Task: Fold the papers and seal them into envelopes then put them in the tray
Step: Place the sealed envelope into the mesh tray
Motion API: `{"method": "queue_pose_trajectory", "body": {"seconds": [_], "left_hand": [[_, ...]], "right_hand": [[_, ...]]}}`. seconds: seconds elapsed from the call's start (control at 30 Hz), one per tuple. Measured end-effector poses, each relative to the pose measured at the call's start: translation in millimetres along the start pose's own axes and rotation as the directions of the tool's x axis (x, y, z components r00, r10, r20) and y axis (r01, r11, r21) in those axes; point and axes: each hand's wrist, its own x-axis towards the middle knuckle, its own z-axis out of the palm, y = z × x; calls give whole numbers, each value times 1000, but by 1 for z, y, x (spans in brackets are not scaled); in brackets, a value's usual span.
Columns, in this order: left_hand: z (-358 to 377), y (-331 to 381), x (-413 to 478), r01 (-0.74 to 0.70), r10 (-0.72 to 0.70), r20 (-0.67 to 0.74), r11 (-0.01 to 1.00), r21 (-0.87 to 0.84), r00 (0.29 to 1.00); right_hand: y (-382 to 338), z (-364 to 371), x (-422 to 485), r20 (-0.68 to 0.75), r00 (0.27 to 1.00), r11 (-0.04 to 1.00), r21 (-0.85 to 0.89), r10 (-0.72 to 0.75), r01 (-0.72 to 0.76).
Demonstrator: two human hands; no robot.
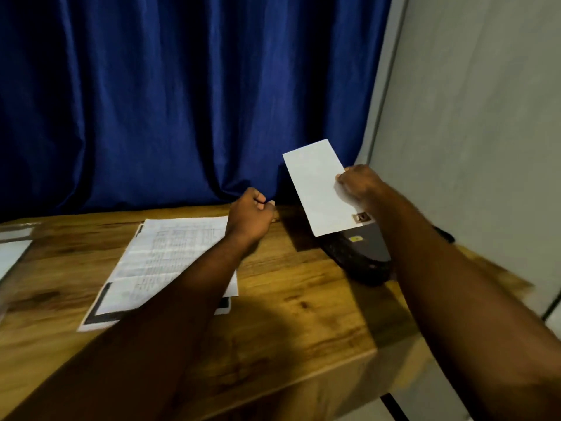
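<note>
My right hand (358, 185) grips a white envelope (318, 186) by its right edge and holds it tilted in the air above a dark tray (361, 256) at the table's far right. A small stamp-like mark sits at the envelope's lower corner. My left hand (252, 215) hovers with curled fingers over the far edge of the table, just left of the envelope, holding nothing that I can see. A stack of printed papers (164, 262) lies flat on the wooden table (288, 299), partly under my left forearm.
A blue curtain (182, 101) hangs behind the table, and a grey wall (485, 132) stands close on the right. Clear plastic with white sheets (12, 253) lies at the table's left edge. The table's near right corner drops off beside my right arm.
</note>
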Motion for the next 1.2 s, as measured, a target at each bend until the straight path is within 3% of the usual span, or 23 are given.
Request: {"method": "queue_pose_trajectory", "body": {"seconds": [0.2,0.43,0.57,0.77,0.93,1.07,1.2], "left_hand": [[70,18,-23,86,-85,41,996,-28,996],[114,28,-33,123,-124,48,992,25,991],[120,23,-36,123,-124,35,992,29,992],[119,18,-34,142,-142,29,990,15,989],[109,15,-25,139,-139,18,990,24,990],[81,9,-16,123,-123,-1,992,20,992],[28,-12,-3,153,-152,-44,988,35,987]], "right_hand": [[70,-49,2,-38,980,930,-309,196,-198],[111,-56,12,86,987,808,-586,133,-58],[99,-53,5,147,984,729,-684,104,25],[88,-49,4,208,978,707,-689,-17,158],[55,-27,-10,135,972,735,-636,-192,233],[24,16,-33,163,908,776,-475,-386,415],[2,80,-60,272,841,763,-355,-468,540]]}}
